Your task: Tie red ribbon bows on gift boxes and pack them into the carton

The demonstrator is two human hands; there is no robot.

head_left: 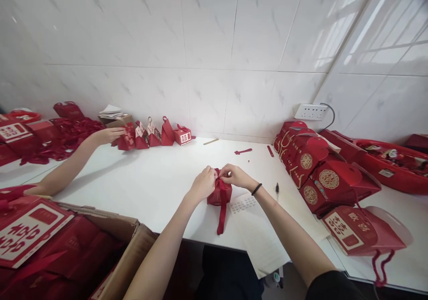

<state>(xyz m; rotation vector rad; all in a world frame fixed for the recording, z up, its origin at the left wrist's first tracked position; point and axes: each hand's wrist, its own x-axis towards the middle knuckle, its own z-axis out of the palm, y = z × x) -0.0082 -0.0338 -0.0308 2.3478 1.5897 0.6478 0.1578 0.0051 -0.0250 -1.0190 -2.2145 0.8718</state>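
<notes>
A small red gift box (214, 198) sits on the white table in front of me, with a red ribbon (222, 211) around its top and one tail hanging down its front. My left hand (203, 183) pinches the ribbon at the top left of the box. From the right, my right hand (234, 175) pinches the ribbon close by, thumb and finger together. The knot or loop between my fingers is partly hidden. A printed paper sheet (261, 237) lies just right of the box and hangs over the table's front edge.
At the left, another person's hand (112, 135) touches a red box (127, 138) in a row along the wall. A cardboard carton (133, 233) of red boxes stands front left. Red gift boxes (329, 179) line the right; a pen (277, 187) lies nearer.
</notes>
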